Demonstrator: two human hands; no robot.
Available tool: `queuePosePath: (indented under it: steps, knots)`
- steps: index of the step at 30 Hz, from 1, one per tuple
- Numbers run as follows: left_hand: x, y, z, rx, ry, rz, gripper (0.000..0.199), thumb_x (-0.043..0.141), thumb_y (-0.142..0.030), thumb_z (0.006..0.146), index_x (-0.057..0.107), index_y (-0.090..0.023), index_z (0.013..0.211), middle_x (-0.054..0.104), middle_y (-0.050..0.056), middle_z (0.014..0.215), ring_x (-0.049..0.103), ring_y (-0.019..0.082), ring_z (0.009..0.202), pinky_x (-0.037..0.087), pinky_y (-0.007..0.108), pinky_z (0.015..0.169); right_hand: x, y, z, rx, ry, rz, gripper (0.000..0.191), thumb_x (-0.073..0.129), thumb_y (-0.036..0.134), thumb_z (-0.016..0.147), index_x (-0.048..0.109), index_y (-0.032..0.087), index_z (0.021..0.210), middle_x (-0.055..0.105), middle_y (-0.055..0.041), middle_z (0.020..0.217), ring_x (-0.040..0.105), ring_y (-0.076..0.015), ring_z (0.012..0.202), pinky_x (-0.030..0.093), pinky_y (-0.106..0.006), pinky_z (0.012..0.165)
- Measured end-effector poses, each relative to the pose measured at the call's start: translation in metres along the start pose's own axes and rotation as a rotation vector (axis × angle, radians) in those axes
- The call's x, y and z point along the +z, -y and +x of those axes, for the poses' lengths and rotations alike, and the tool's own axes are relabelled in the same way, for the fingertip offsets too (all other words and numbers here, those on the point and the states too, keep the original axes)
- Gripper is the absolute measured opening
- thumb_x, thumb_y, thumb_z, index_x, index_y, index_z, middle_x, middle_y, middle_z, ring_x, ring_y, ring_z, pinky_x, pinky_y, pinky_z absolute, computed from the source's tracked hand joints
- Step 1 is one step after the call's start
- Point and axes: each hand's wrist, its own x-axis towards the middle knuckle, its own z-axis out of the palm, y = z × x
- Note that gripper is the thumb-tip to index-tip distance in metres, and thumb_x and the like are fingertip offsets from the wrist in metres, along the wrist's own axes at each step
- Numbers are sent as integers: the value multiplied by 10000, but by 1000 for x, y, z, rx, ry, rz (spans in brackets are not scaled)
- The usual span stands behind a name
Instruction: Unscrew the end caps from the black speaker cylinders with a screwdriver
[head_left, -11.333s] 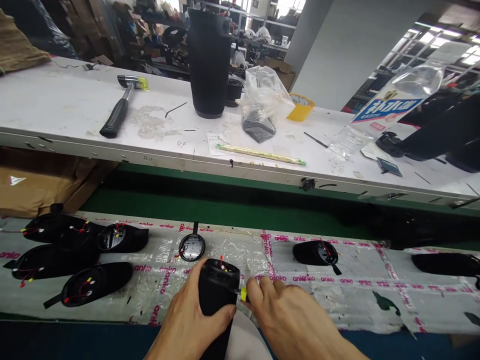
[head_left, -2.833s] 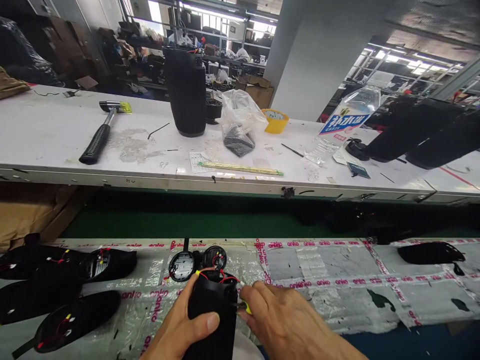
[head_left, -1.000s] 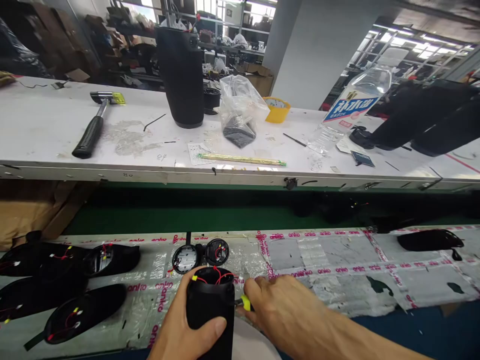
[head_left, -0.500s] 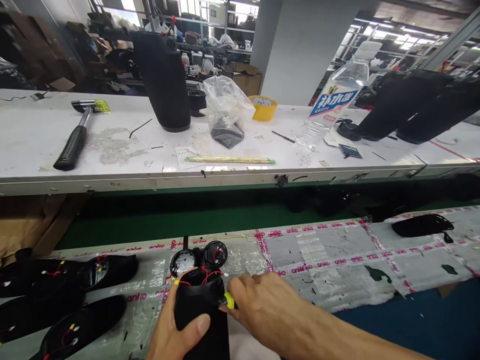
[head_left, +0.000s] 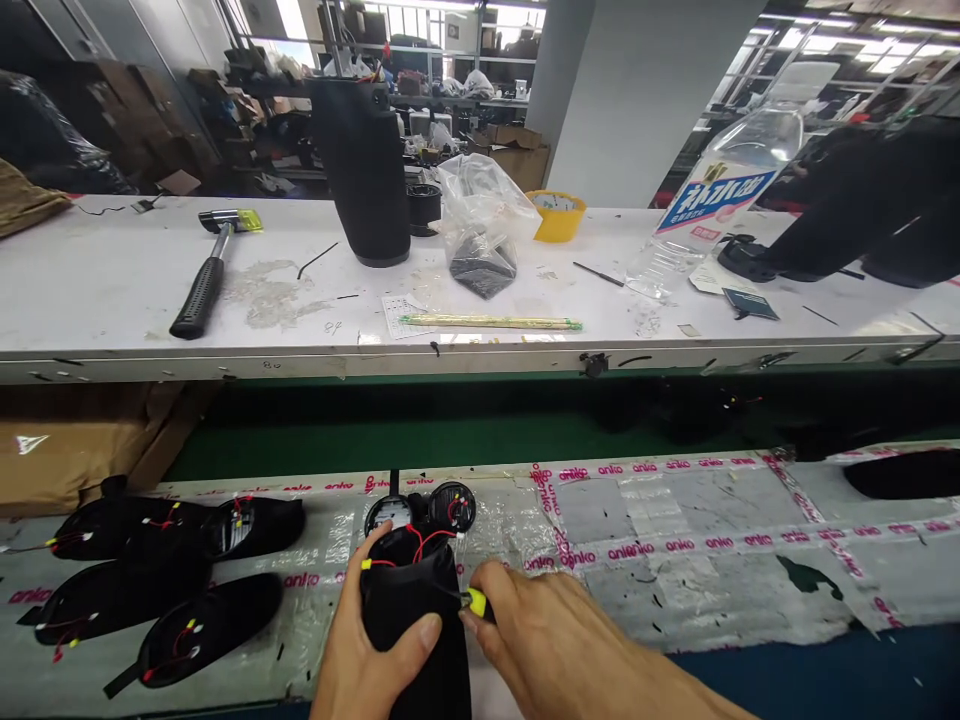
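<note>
My left hand [head_left: 379, 645] grips a black hollow housing [head_left: 411, 610] from its left side, thumb across the front. Red wires [head_left: 431, 542] with small yellow and white connectors come out of its open top. My right hand [head_left: 536, 625] is closed round a small screwdriver-like tool [head_left: 477, 602] with a yellow and black handle. Its short metal tip touches the right edge of the housing near the upper rim; the rest of the handle is hidden in my fingers. Just behind the housing lie two round black parts [head_left: 452, 506], one with red wires.
Several black shells with wires [head_left: 214, 625] lie at left on the taped lower bench [head_left: 600, 590]. On the white upper shelf are a hammer [head_left: 206, 275], a black cylinder [head_left: 364, 175], a plastic bag [head_left: 484, 225], yellow tape [head_left: 556, 217], sticks [head_left: 491, 322] and a bottle [head_left: 720, 180].
The view has turned left, so the surroundings sit further right. My right hand stays at the housing's right edge with the tool, and my left hand keeps its hold.
</note>
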Motion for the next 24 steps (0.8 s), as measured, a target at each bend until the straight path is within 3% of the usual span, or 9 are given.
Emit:
queuePosePath:
  steps: [11,17,24]
  knots:
    - [1,1,-1,34,-15,78,891,799,-566,652,468,-238,1411,733,108,1246,641,406,1211,456,534,1049,24,1,3,46,-23,39,60,558,205,990,516,219,1030,754,-18,817,729,-274,606,149,-343,493]
    - [3,0,-1,33,-36,69,874,804,-575,638,495,-241,1385,754,93,1190,677,386,1154,483,502,1027,23,3,3,79,-27,66,58,560,215,985,526,216,1032,762,-28,790,739,-279,616,166,-328,497]
    - [6,7,2,75,-92,128,856,794,-547,635,514,-255,1389,719,110,1218,667,408,1132,446,584,1052,21,5,6,148,33,55,45,546,246,1010,545,209,1035,765,-43,787,754,-284,647,131,-330,485]
